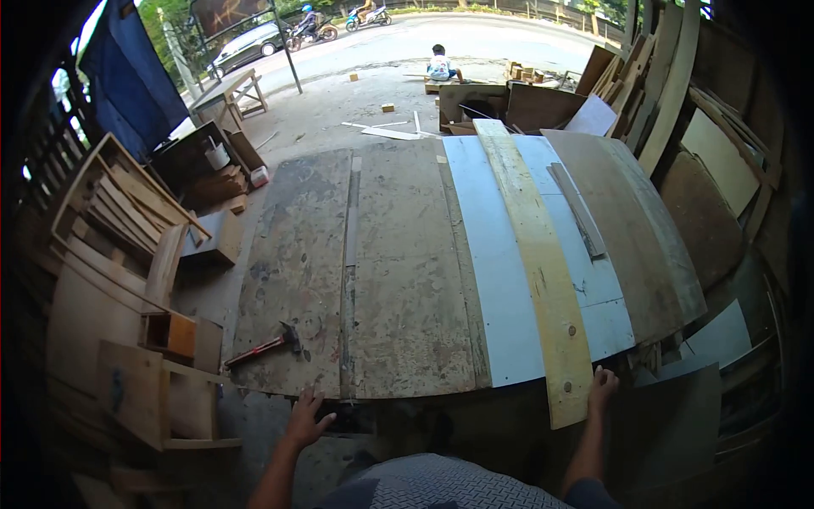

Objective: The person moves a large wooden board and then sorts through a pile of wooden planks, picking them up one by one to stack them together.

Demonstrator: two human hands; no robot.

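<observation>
My left hand [309, 417] is at the near edge of the worn workbench [407, 280], fingers apart and holding nothing. A hammer [270, 346] with a red and black handle lies on the bench just beyond it. My right hand [604, 386] is beside the near end of a long yellowish plank [538, 263], its fingers curled; whether they grip the plank's edge is unclear. The plank lies lengthwise over a light blue sheet [500, 297] and sticks out past the near edge. A narrow grey wood strip [578, 212] rests on the sheet, right of the plank.
Wooden frames and offcuts [127, 212] stand at the left, near a grey box [217, 237]. Boards [704, 187] lean along the right side. Beyond the bench are a small table [229, 92], a seated person [439, 66] and a road with vehicles.
</observation>
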